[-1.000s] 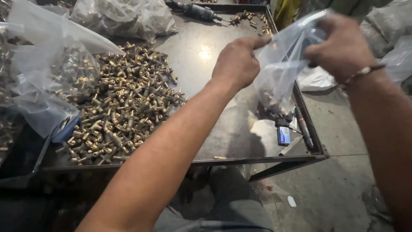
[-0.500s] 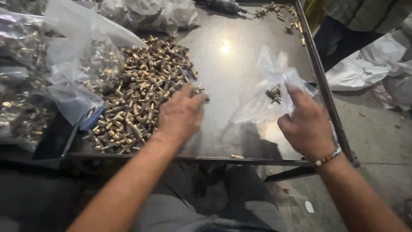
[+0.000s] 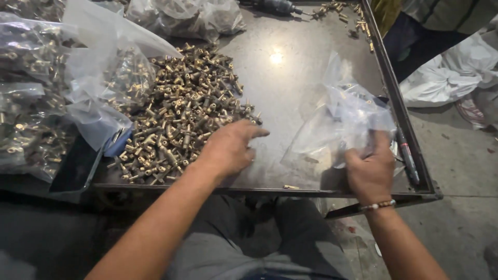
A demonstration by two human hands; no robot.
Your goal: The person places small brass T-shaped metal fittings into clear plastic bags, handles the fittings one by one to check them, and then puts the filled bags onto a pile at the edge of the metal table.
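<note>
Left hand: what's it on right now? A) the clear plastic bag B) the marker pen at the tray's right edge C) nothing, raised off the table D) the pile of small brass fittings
D: the left hand rests palm-down on the edge of the pile of brass fittings, while the right hand grips the clear plastic bag.

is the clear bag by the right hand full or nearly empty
Nearly empty: the clear bag lies slack on the tray, with only a few small pieces visible through it. The right hand grips its edge.
</note>
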